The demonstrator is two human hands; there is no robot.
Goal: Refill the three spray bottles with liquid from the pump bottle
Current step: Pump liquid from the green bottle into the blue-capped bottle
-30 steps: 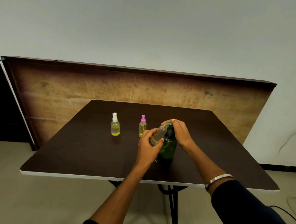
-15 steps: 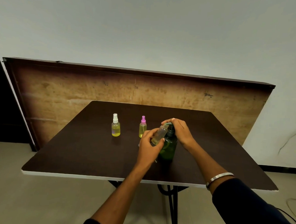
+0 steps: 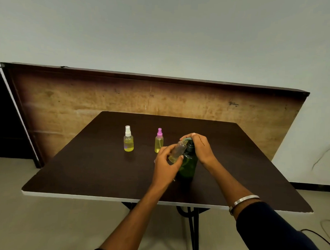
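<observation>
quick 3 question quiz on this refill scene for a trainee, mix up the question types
1. True or false: the left hand holds the uncapped clear bottle tilted toward the pump.
2. Which cap colour is on the spray bottle nearer the green pump bottle? A) white B) pink C) blue
3. What is the right hand doing?

Key
1. True.
2. B: the pink-capped bottle is nearer; the white-capped bottle stands further left.
3. It rests on top of the pump head.

Matt dk table (image 3: 84, 168); clear-plastic bottle (image 3: 177, 150).
</observation>
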